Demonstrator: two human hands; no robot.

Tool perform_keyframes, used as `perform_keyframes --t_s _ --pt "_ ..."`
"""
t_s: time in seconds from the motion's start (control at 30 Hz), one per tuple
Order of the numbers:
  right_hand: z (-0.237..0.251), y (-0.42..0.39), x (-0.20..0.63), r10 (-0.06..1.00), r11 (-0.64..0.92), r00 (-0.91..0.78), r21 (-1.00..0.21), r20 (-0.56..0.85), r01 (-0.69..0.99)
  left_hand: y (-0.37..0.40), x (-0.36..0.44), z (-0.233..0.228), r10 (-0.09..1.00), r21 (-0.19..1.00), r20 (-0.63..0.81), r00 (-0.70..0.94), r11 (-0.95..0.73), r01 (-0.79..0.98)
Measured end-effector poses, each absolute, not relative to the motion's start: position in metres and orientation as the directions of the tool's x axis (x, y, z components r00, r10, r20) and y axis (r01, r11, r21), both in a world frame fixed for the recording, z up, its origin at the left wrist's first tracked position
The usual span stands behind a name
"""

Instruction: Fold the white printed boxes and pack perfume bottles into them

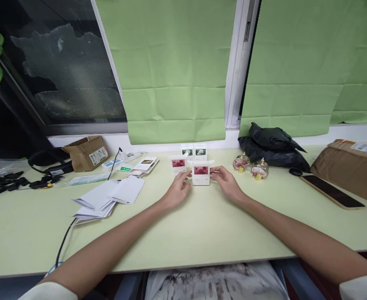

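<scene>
In the middle of the table a small white box [201, 177] with a picture of pinkish-red flowers stands upright, facing me, and its top flap looks raised. My left hand [177, 192] has its fingertips at the box's left side. From the right, my right hand [228, 184] pinches the opposite side, so the box sits between both hands. Just behind and to the left stands a matching white box [176, 169], also with a flap up. Two white boxes with white-flower pictures, a left one [187, 151] and a right one [200, 152], stand side by side farther back.
Two round glass bottles [260, 169] stand right of my hands. Beyond are black plastic bags [272, 146], a phone [332, 191] and a brown parcel [352, 166]. On the left lie folded white papers [105, 198], an open cardboard box [85, 154] and a black cable [65, 239].
</scene>
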State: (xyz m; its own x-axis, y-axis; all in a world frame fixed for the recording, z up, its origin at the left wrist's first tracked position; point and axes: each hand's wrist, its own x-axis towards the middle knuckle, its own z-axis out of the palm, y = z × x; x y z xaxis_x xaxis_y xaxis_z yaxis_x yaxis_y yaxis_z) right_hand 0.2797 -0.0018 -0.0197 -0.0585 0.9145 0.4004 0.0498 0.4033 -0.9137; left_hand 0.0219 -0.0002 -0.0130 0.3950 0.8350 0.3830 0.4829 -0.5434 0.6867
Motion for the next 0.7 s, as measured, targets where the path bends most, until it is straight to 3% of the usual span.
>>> perform_keyframes --t_s 0.2,0.43,0.7 --pt "-0.017 -0.006 0.277 0.895 0.442 -0.109 -0.892 0.432 0.095 0.008 0.021 -0.020 0.789 0.680 0.389 0.475 -0.594 0.430" --pt "-0.028 0.006 0.278 0.931 0.366 -0.030 -0.925 0.365 0.103 0.011 0.023 -0.023 0.785 0.717 0.375 0.493 -0.583 0.383" --pt "-0.027 0.001 0.281 0.889 0.446 -0.172 -0.888 0.424 0.115 0.004 0.024 -0.017 0.772 0.718 0.375 0.513 -0.592 0.367"
